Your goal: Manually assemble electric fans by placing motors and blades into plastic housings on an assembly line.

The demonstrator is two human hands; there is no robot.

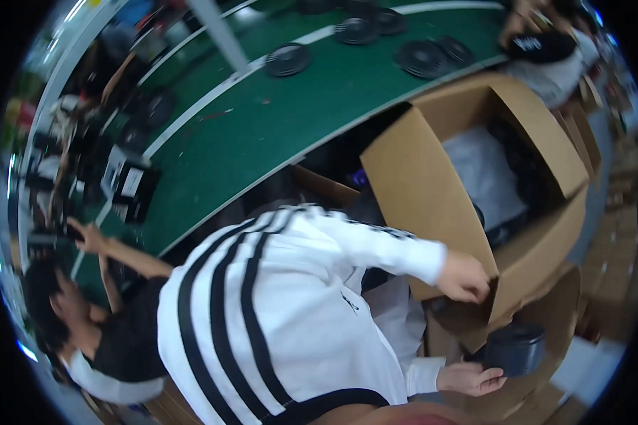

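My left hand is closed, its fingers curled against the near lower corner of an open cardboard box. Below it, my right hand holds a dark grey cylindrical part by its lower left side. The part's exact kind does not show. Inside the box lie a translucent plastic bag and black parts whose shape is hard to make out. Under my right hand and the part, a second open carton shows its brown flap.
Beyond the box runs a green-topped workbench with several black round grilles on it. A black box with a white label stands at its left. Co-workers are at the left and far right. More cartons stack at right.
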